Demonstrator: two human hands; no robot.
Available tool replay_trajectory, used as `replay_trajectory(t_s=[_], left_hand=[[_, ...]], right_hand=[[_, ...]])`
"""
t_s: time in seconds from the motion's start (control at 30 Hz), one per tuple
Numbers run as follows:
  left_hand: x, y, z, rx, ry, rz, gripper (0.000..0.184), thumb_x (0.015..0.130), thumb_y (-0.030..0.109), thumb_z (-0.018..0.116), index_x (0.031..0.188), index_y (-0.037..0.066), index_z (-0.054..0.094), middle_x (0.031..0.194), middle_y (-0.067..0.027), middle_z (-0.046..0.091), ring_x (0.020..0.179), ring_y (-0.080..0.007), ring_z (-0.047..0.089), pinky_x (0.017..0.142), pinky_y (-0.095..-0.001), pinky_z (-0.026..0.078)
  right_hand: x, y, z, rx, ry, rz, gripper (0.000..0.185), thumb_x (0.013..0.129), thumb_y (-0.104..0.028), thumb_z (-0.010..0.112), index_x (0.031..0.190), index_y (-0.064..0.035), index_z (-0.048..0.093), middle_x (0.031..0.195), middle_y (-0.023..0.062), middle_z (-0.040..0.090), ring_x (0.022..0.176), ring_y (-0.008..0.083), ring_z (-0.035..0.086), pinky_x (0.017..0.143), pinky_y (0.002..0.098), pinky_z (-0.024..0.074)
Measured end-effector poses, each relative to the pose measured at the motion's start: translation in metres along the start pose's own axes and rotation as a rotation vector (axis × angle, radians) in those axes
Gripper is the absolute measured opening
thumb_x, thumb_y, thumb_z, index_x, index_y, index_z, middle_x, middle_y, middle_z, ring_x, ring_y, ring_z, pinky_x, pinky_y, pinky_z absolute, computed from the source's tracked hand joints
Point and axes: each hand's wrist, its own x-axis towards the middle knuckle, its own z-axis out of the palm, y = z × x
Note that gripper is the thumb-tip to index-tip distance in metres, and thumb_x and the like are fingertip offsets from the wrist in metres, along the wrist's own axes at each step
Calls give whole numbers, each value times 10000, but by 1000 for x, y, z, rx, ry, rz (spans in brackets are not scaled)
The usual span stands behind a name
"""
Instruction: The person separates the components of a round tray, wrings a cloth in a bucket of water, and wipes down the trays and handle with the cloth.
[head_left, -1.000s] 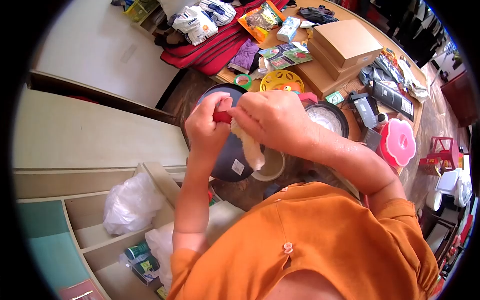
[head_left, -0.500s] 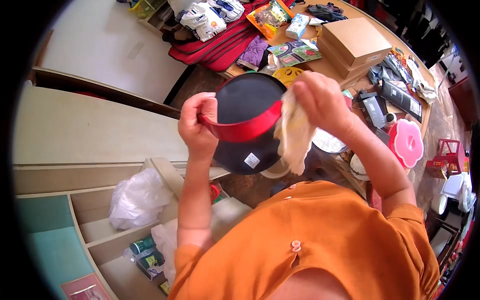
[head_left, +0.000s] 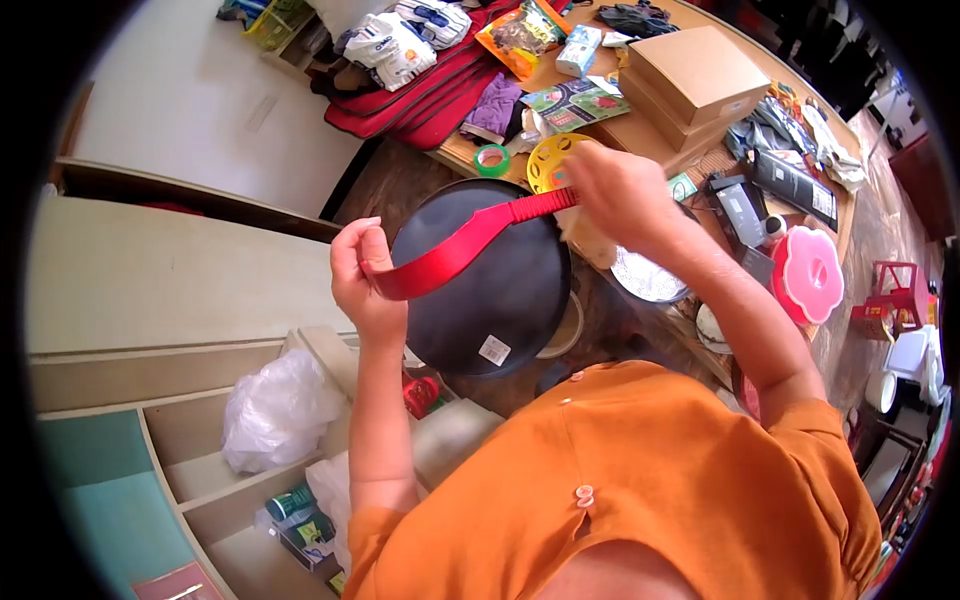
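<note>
A red strap-like item [head_left: 460, 252] with a ribbed narrow end stretches between my hands. My left hand [head_left: 368, 272] pinches its wide end. At the ribbed end, my right hand [head_left: 622, 200] is closed, with a pale cloth [head_left: 590, 240] hanging beneath the fingers. Behind and below the red item is a large round black surface [head_left: 485, 310] with a small white label. The right fingertips are partly blurred.
Cardboard boxes [head_left: 695, 85], a yellow basket [head_left: 548, 165] and green tape [head_left: 492, 160] lie on the wooden table. A pink flower-shaped container [head_left: 808, 275] is at the right. Open drawer compartments hold a plastic bag [head_left: 278, 410] at lower left.
The red item was curved in a loop and now extends from hand to hand. My left hand has moved left and down. The cloth has shifted to the ribbed end with my right hand.
</note>
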Motion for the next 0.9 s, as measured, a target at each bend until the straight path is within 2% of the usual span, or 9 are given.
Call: replay_trajectory(t_s=[0.13, 0.27, 0.3, 0.43, 0.5, 0.6, 0.7, 0.8, 0.9], left_hand=[[-5, 0, 1, -56, 11, -107, 147, 898, 149, 524, 974, 29, 564, 858, -2, 545, 710, -64, 465, 644, -190, 395], [1, 10, -1, -107, 100, 13, 147, 906, 160, 522, 966, 29, 549, 701, 35, 452, 509, -16, 353, 462, -164, 295], [2, 3, -8, -202, 117, -131, 146, 906, 155, 519, 969, 27, 549, 698, 32, 461, 516, -18, 362, 472, -164, 305], [12, -14, -23, -240, 157, -91, 148, 905, 143, 506, 961, 11, 540, 666, 18, 478, 486, -27, 370, 423, -172, 295], [18, -6, -25, -266, 166, -149, 159, 903, 145, 503, 968, 3, 530, 652, 9, 480, 470, -32, 374, 406, -178, 298], [24, -19, -31, -428, 140, -208, 148, 877, 115, 510, 970, -1, 506, 634, -7, 481, 451, -50, 378, 406, -177, 305], [32, -36, -32, -534, 140, -268, 102, 868, 107, 509, 814, 22, 488, 575, 10, 410, 448, -59, 328, 415, -202, 287], [37, -36, -26, -570, 113, -332, 243, 880, 140, 517, 668, 64, 429, 517, 38, 300, 444, -64, 275, 411, -241, 257], [42, -65, -23, -542, 46, -470, 123, 890, 165, 526, 820, 65, 507, 542, 35, 323, 476, -65, 294, 465, -227, 278]], right_hand=[[2, -51, 9, 55, 213, -257, 138, 800, -170, 576, 751, -63, 506, 627, 108, 543, 604, 309, 569, 553, 403, 452], [10, -47, 1, -22, 277, -361, 153, 808, -185, 574, 746, -63, 506, 627, 98, 547, 592, 292, 576, 547, 376, 460], [11, -39, -1, -84, 290, -343, 156, 820, -186, 563, 742, -65, 505, 635, 96, 554, 598, 282, 583, 544, 370, 466], [10, 2, -8, -221, 363, -227, 152, 849, -194, 536, 783, -57, 531, 666, 124, 564, 625, 309, 572, 578, 373, 471], [8, 19, -10, 138, 328, -67, 262, 880, -253, 491, 726, -43, 515, 611, 75, 511, 554, 226, 543, 554, 358, 451], [5, 29, -8, 604, 231, -32, 313, 926, -266, 429, 751, -14, 493, 639, 60, 474, 596, 145, 446, 605, 305, 409], [6, 39, -8, 745, 137, -8, 309, 931, -277, 421, 875, -6, 557, 791, 27, 541, 759, 111, 487, 686, 259, 408], [16, 40, 1, 993, 146, 38, 329, 934, -291, 419, 799, -30, 568, 751, -23, 545, 703, 47, 465, 645, 227, 389], [30, 15, -6, 1035, 218, 76, 361, 931, -316, 443, 751, -27, 564, 679, -42, 518, 655, 37, 443, 610, 221, 375]])
